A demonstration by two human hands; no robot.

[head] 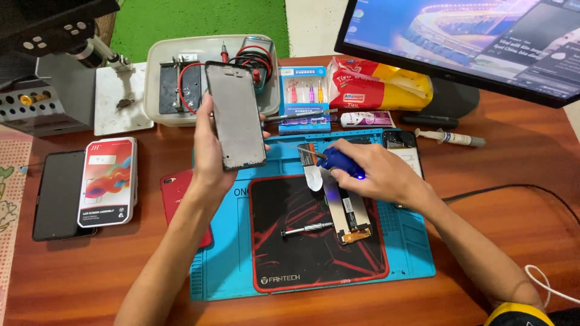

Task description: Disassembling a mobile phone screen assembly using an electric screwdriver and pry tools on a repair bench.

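Observation:
My left hand point(208, 151) holds a grey phone frame point(235, 116) upright above the blue work mat point(417, 253). My right hand point(377, 172) grips a blue-handled tool point(338, 162) with a small blue light, its metal tip pointing left toward the frame. Below my right hand, on the black and red pad point(296, 253), lie a long flex strip with an orange end point(349, 211), a white pick point(313, 178) and a metal screwdriver bit handle point(307, 228).
A white boxed screen part point(107, 181) lies on a dark phone point(57, 194) at left, beside a red phone back point(175, 196). Behind are a plastic tub of wires point(181, 78), a screwdriver kit box point(303, 96), tissue pack point(380, 87), syringe point(450, 138), monitor point(471, 42) and another phone point(403, 145).

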